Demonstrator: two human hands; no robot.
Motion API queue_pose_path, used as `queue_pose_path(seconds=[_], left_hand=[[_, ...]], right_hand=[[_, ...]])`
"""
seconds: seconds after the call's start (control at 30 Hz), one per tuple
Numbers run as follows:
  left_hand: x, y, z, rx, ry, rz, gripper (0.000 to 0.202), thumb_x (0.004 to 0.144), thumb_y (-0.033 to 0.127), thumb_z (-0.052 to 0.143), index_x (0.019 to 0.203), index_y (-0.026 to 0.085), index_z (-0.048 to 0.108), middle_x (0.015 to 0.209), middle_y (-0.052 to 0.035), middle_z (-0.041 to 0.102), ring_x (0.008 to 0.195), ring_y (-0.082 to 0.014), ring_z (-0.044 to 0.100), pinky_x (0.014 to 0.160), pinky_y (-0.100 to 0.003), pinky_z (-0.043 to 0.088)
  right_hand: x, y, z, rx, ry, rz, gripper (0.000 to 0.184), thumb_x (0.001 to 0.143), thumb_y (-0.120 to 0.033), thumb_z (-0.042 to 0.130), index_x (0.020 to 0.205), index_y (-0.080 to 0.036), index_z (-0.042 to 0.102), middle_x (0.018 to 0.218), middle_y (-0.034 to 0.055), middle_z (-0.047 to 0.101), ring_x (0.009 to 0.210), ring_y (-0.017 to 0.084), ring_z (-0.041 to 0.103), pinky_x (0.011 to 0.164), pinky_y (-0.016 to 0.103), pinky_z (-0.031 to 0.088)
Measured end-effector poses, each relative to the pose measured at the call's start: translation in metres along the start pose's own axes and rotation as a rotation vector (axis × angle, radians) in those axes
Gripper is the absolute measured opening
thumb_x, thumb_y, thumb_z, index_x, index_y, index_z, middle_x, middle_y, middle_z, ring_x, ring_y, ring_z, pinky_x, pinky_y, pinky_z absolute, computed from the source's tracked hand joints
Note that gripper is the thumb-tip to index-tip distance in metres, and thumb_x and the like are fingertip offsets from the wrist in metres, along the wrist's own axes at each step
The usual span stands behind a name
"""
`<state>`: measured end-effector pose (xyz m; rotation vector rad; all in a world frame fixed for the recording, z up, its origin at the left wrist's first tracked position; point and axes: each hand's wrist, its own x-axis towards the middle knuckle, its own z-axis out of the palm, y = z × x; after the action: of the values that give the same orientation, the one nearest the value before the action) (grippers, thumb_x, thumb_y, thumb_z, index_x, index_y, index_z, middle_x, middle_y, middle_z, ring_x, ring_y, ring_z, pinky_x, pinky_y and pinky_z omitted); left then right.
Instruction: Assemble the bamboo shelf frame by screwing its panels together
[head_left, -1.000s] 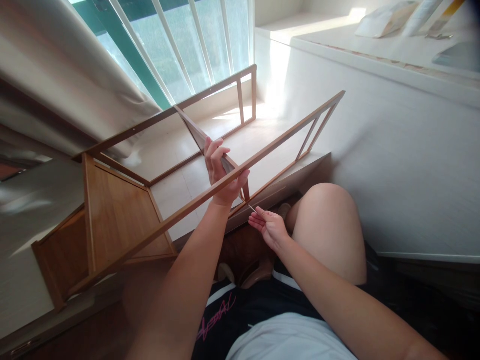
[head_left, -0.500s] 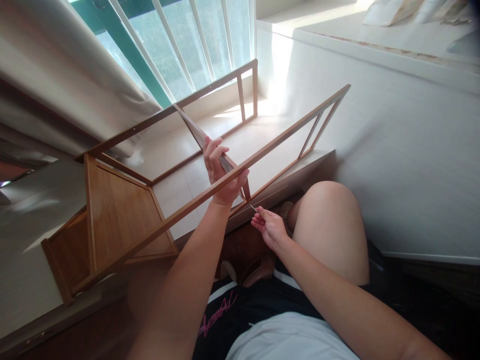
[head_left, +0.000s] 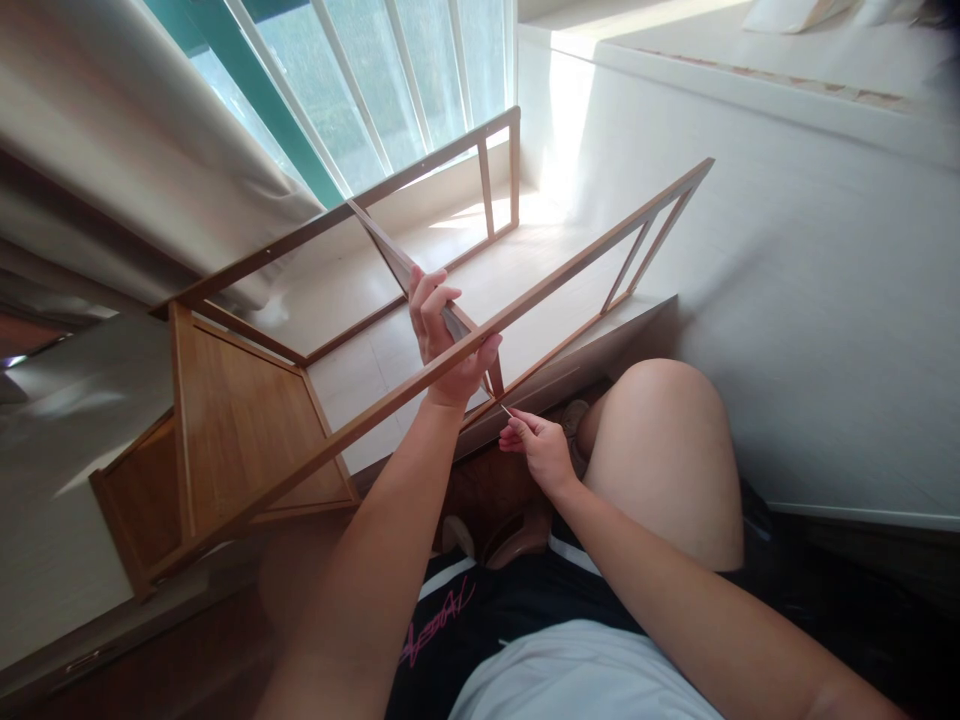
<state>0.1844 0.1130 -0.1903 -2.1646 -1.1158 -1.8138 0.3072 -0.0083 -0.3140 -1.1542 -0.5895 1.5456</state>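
A brown wooden furniture frame lies tilted across the white surface, its two long sides joined by a wide end panel. My left hand reaches under the near rail and is closed around a narrow shelf board set between the sides, its thumb against the rail. Just below that board's near end, my right hand pinches a thin metal rod, perhaps a hex key. The rod's tip points at the joint of the board and the lower rail; whether it sits in a screw is too small to tell.
A beige curtain hangs at the left beside a barred window. To the right rises a white panel wall with a ledge on top. My bent knee is close to my right hand.
My right hand's fingers have curled a little more around the rod and turned slightly. My left hand keeps its hold on the shelf board. The view has shifted slightly.
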Motion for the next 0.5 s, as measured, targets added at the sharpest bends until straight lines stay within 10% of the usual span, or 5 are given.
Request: queue_pose_path(seconds=[0.5], left_hand=[[-0.0001, 0.0007, -0.0013, 0.002, -0.012, 0.001, 0.059, 0.081, 0.073, 0.045, 0.115, 0.025, 0.042, 0.128, -0.0091, 0.045, 0.139, -0.0298, 0.032, 0.118, -0.055, 0.021]], right_hand=[[-0.0046, -0.002, 0.0047, 0.079, -0.154, 0.118, 0.041, 0.088, -0.054, 0.054, 0.107, -0.018, 0.055, 0.066, 0.005, 0.071, 0.047, 0.015, 0.06, 0.041, 0.023, 0.046]])
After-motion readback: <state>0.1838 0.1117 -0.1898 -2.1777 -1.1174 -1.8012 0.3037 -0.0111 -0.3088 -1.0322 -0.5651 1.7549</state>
